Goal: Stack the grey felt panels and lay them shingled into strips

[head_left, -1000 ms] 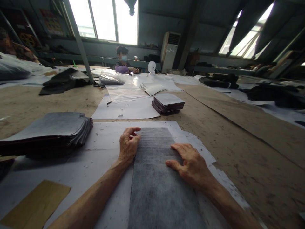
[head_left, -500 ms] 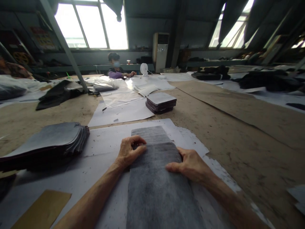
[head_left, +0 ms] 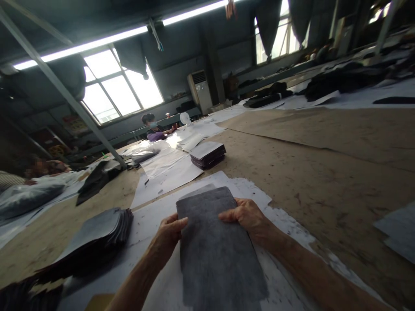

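A grey fabric panel (head_left: 220, 246) with rounded corners is held between my two hands, its far end raised off the paper. My left hand (head_left: 170, 233) grips its left edge, thumb on top and fingers underneath. On the opposite edge, my right hand (head_left: 246, 218) closes the same way, thumb lying across the surface. Part of another grey sheet (head_left: 201, 190) shows beyond the panel's far end. I cannot tell whether the held panel is one layer or several. To the left of my left hand stands a tall, uneven stack of grey panels (head_left: 100, 229).
White paper (head_left: 152, 224) covers the table under my hands. A neat small stack (head_left: 207, 154) sits ahead, near a white fan (head_left: 185, 119). A co-worker (head_left: 154, 127) sits at the far side. A slanted metal post (head_left: 74, 103) rises at left. Dark cloth (head_left: 343, 82) lies far right.
My left thumb and fingers have closed on the panel's left edge, and its far end has been lifted. The view has tilted, bringing the ceiling lights into sight.
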Motion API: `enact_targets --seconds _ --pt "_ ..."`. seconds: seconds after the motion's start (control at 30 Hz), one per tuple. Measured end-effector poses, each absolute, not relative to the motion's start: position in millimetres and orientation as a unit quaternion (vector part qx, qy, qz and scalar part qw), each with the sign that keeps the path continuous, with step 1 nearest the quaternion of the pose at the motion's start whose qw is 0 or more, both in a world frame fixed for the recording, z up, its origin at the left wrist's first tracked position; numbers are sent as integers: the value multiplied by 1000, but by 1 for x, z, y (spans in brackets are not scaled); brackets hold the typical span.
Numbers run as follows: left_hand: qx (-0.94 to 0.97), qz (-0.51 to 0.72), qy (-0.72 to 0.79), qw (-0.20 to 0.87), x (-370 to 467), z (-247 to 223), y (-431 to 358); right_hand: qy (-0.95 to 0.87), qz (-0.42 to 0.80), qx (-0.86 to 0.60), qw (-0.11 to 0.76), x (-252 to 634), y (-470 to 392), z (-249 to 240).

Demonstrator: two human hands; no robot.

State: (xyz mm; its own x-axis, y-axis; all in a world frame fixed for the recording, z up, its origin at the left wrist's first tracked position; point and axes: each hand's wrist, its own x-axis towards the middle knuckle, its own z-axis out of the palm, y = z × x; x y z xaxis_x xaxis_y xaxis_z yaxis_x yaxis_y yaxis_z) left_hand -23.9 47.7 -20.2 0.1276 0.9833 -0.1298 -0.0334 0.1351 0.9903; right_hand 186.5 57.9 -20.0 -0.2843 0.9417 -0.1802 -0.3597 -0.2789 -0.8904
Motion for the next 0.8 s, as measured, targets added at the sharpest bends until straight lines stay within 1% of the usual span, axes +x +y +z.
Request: enact_targets --seconds 0.2,0.4,0.5,0.6,0.67,0.7,0.73,0.8 --pt "419 533 519 520 -4 -31 35 -396 693 -362 481 188 56 -19" --pt "417 624 494 439 -7 -29 29 -467 651 -362 476 186 52 -18" --pt "418 640 471 441 -8 -26 29 -523 566 -357 528 185 46 -17" --pt "421 628 441 483 -1 -28 31 -599 445 -315 586 188 38 -11" --pt "426 615 432 503 4 -31 34 -621 375 -316 611 190 37 -7" --pt "429 610 433 507 6 -31 35 -612 369 -332 615 190 38 -6" --pt "432 607 435 506 6 -30 36 -595 392 -345 611 190 40 -5" --pt "445 607 437 493 3 -26 36 -546 521 -342 559 190 44 -7"
